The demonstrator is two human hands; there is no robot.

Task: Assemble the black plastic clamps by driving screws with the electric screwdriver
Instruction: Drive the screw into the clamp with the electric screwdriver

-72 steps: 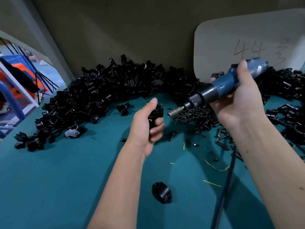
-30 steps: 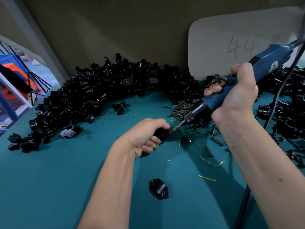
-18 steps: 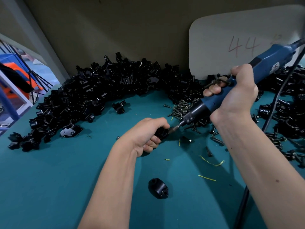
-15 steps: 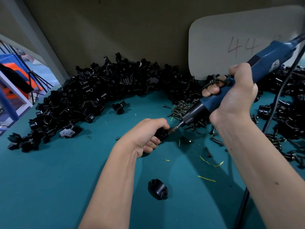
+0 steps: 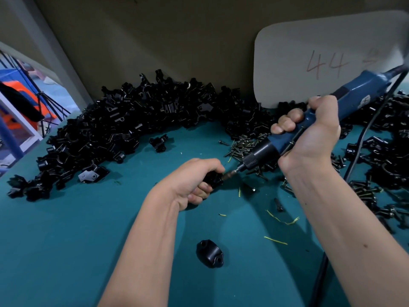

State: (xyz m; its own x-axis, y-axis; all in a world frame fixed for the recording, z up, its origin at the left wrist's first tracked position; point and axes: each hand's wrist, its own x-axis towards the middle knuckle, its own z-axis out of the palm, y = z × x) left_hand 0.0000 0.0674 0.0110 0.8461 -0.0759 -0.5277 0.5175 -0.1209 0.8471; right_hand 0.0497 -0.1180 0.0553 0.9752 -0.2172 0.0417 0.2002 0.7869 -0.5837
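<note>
My left hand (image 5: 192,180) grips a black plastic clamp (image 5: 213,178) low over the teal table (image 5: 66,240), most of the clamp hidden by my fingers. My right hand (image 5: 309,136) grips the blue electric screwdriver (image 5: 321,111), which slants down to the left. Its bit (image 5: 230,173) touches the clamp's right side. A pile of dark screws (image 5: 245,145) lies just behind the bit. A single black clamp piece (image 5: 209,253) lies on the table near me, between my forearms.
A big heap of black clamp parts (image 5: 132,120) curves along the back wall, with more parts (image 5: 385,156) at the right. The screwdriver's cable (image 5: 363,138) hangs down the right side. A white board marked "44" (image 5: 321,60) leans on the wall. Yellow shavings (image 5: 281,220) dot the table.
Since 2.4 s ago both hands came down and the bit met the clamp. Over the last second the hands have stayed nearly still, with the bit on the clamp.
</note>
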